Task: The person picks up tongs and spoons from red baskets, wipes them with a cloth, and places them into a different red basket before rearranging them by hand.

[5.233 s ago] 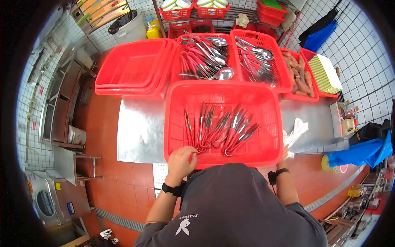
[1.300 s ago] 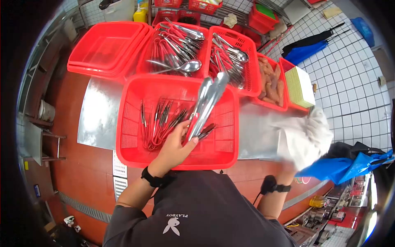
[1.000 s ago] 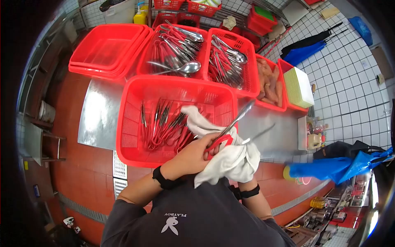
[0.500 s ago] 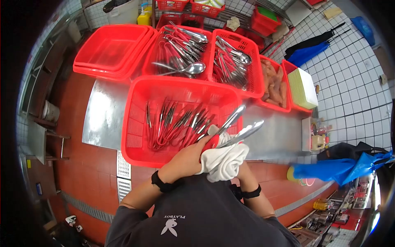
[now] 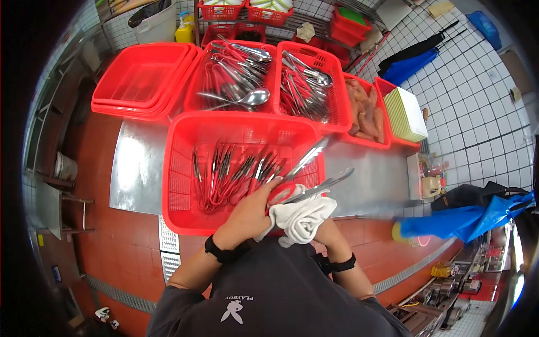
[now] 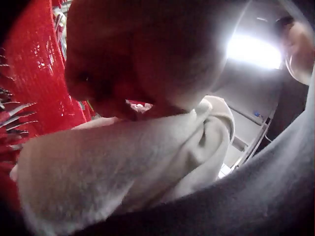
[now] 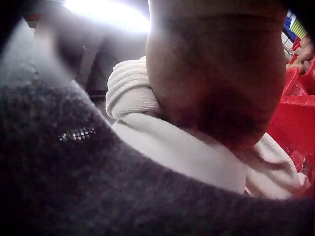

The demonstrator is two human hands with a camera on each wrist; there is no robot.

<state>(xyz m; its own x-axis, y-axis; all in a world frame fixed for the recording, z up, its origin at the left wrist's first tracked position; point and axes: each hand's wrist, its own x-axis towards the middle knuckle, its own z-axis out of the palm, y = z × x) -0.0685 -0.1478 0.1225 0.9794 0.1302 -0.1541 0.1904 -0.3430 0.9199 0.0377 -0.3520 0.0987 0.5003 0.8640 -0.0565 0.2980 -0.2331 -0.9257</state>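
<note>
In the head view my left hand grips a pair of metal tongs by its red handle, over the front right of a large red basket. The two arms of the tongs spread apart, tips pointing up and right. A bunched white cloth wraps around the handle end. My right hand holds this cloth from beneath, its fingers mostly hidden. Both wrist views show the cloth close up against the hands. Several red-handled tongs lie side by side inside the basket.
Behind stand two red baskets full of tongs and ladles, and stacked red trays at left. To the right are a basket of brownish food pieces and a pale green stack. The metal table carries these.
My left hand has lifted tongs out of the basket. My right hand has brought the cloth from the table's right side onto the handle. Over the last half second both hands stay together there.
</note>
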